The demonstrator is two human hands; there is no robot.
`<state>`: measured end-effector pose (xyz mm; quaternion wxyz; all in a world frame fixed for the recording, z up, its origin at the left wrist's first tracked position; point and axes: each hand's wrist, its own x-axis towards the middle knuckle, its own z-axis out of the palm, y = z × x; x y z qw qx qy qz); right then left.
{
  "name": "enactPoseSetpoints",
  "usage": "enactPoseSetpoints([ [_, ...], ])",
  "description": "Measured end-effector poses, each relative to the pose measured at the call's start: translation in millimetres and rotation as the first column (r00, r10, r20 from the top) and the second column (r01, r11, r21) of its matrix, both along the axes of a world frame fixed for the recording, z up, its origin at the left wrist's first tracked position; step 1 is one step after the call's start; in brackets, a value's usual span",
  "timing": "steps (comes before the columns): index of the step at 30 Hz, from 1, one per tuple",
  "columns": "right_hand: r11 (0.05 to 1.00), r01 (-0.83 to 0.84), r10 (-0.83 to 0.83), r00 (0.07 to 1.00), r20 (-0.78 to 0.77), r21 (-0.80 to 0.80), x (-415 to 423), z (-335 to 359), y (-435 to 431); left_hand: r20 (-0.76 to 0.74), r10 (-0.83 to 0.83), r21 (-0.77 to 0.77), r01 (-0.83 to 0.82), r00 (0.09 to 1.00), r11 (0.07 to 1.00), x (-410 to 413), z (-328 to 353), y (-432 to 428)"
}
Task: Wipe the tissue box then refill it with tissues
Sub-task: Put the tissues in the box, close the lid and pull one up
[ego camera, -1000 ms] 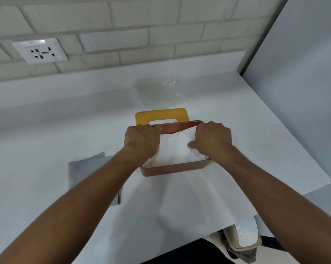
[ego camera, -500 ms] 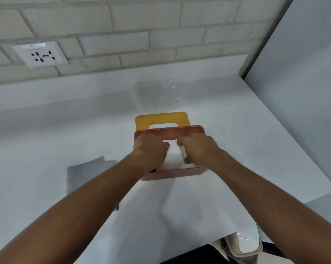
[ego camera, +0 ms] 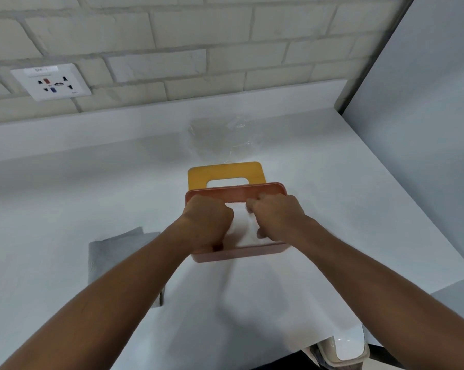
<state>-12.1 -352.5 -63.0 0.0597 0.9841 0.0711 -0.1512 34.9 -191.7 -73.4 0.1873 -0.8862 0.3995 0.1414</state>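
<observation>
A reddish-brown open tissue box (ego camera: 236, 192) sits on the white counter, with white tissues (ego camera: 243, 227) inside it. Its yellow lid (ego camera: 223, 172) with a slot lies flat just behind it. My left hand (ego camera: 207, 222) is curled into a fist and pushes down on the left part of the tissues. My right hand (ego camera: 275, 217) is curled too and presses on the right part, knuckles up. Whether the fingers pinch the tissues is hidden under the hands.
A folded grey cloth (ego camera: 118, 252) lies on the counter to the left of my left forearm. Clear plastic wrapping (ego camera: 220, 137) lies behind the lid. A wall socket (ego camera: 50, 81) sits on the brick wall. A grey panel (ego camera: 426, 102) stands at the right.
Both hands moved from the box's left and right edges inward to the middle of the tissues and pushed them down into the box. The view shifted slightly downward.
</observation>
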Motion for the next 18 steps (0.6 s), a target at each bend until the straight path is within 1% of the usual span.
enactPoseSetpoints([
  [2, 1.000, -0.015, 0.015, 1.000, 0.022, 0.001, 1.6, 0.7, 0.4, 0.006, -0.002, -0.016, 0.002, 1.000, 1.000, 1.3, -0.9, 0.4],
  [5, 0.999, -0.048, 0.048, 0.999, 0.008, 0.001, 2.0, -2.4, 3.2, -0.059, 0.030, -0.010, -0.031, 0.998, 0.999, 5.0, -5.2, 1.5],
  [7, 0.999, -0.036, 0.036, 0.999, -0.002, 0.025, 2.3, -3.1, 2.8, -0.094, 0.021, -0.043, -0.025, 0.995, 0.999, 8.8, -7.3, 3.1],
  [10, 0.993, 0.027, -0.022, 0.999, -0.043, 0.118, 3.1, 2.5, -3.5, -0.148, -0.011, -0.180, -0.016, 0.989, 0.984, 16.1, -3.5, 6.8],
  [12, 0.983, 0.070, -0.061, 0.996, -0.057, 0.167, 1.6, 7.7, -10.3, -0.186, -0.013, -0.276, -0.040, 0.982, 0.960, 18.3, 0.8, 12.0],
  [13, 0.981, 0.077, -0.068, 0.996, -0.058, 0.180, -0.5, 9.4, -12.8, -0.185, -0.015, -0.301, -0.042, 0.983, 0.953, 18.0, 1.6, 15.5],
  [15, 0.982, 0.060, -0.046, 0.996, -0.077, 0.177, -7.0, 9.8, -13.5, -0.121, -0.052, -0.303, 0.013, 0.991, 0.953, 14.1, -1.2, 22.7],
  [18, 0.993, -0.003, 0.018, 0.993, -0.119, 0.121, -14.2, 2.1, -9.2, 0.020, -0.103, -0.237, 0.105, 0.995, 0.966, 2.7, -13.7, 25.2],
])
